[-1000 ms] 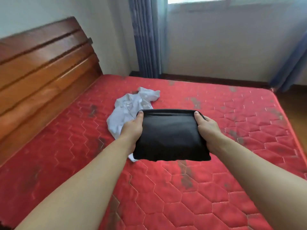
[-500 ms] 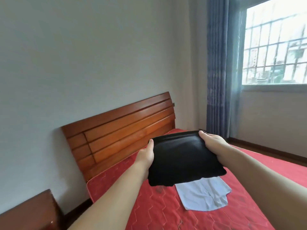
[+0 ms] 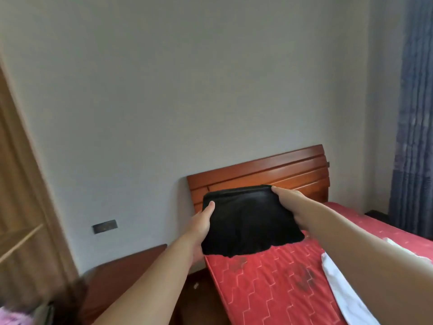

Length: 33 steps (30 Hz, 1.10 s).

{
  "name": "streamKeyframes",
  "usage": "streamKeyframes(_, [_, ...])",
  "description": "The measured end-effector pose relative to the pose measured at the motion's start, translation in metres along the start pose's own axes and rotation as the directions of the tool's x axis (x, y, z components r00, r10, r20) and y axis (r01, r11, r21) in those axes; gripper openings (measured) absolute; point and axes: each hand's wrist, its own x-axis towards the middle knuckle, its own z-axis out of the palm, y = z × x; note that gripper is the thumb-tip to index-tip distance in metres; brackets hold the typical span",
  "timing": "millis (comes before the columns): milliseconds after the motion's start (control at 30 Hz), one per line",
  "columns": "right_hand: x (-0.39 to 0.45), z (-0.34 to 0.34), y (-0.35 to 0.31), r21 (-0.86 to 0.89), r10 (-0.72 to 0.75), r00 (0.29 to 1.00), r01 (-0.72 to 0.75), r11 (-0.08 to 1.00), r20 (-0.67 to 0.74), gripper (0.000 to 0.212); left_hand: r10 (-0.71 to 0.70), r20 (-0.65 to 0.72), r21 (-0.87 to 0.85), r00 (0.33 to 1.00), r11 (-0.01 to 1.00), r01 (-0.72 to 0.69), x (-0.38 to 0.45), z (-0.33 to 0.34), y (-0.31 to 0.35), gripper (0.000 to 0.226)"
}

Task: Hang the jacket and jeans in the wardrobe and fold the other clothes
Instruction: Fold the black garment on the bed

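Garment point(image 3: 248, 224), black and folded, is gripped at its sides by left hand point(image 3: 199, 225) and right hand point(image 3: 289, 202) above bed point(image 3: 269, 285) corner.

We list a plain grey wall point(image 3: 187, 90) across most of the frame; a reddish wooden headboard point(image 3: 269, 170) at centre right; a red quilted mattress point(image 3: 269, 289) lower right; blue curtains point(image 3: 414, 113) at the right edge; a dark wall plate point(image 3: 104, 226) lower left.
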Motion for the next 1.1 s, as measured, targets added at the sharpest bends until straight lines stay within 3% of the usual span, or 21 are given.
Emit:
streamKeyframes(133, [-0.009,0.085,0.020,-0.026,0.129,0.948,-0.127,0.992,0.292,0.062,-0.003,-0.152,-0.104,0.988,0.994,-0.013,-0.011,-0.098,0.000,0.056])
streamKeyframes(200, [-0.011,0.123,0.028,-0.099,0.163,0.902,-0.134,0.986,0.401,0.065,-0.024,-0.196,-0.186,0.980,0.982,-0.013,-0.014,-0.138,-0.004,0.061])
streamKeyframes(333, [-0.011,0.186,0.043,-0.064,0.125,0.871,-0.108,0.992,0.474,0.065,-0.057,-0.309,-0.259,0.949,0.965,-0.027,-0.022,-0.193,-0.010,0.054])
streamKeyframes(467, [0.013,0.236,0.053,-0.045,0.094,0.832,-0.084,0.995,0.547,0.091,-0.093,-0.435,-0.243,0.896,0.970,-0.018,-0.008,-0.229,-0.012,0.068])
streamKeyframes(600, [0.033,0.275,0.047,-0.140,0.115,0.765,-0.033,0.990,0.633,0.056,-0.083,-0.547,-0.153,0.833,0.988,-0.002,0.007,-0.248,-0.008,0.070])
streamKeyframes(700, [0.047,0.312,0.044,-0.192,0.097,0.708,0.055,0.980,0.699,0.045,-0.081,-0.647,-0.122,0.758,0.993,0.002,0.010,-0.264,-0.006,0.069])
streamKeyframes(800, [0.057,0.354,0.051,-0.234,0.078,0.661,0.150,0.961,0.746,0.042,-0.101,-0.729,-0.113,0.677,0.993,0.026,0.009,-0.284,-0.001,0.069])
streamKeyframes(967, [0.058,0.432,0.048,-0.280,0.060,0.485,0.394,0.875,0.872,0.041,-0.078,-0.822,-0.077,0.564,0.997,0.026,0.019,-0.336,0.009,0.059])
streamKeyframes(1100, [0.067,0.508,0.045,-0.210,-0.014,0.468,0.422,0.882,0.884,0.043,-0.108,-0.853,-0.143,0.510,0.989,-0.029,0.040,-0.401,0.007,0.060])
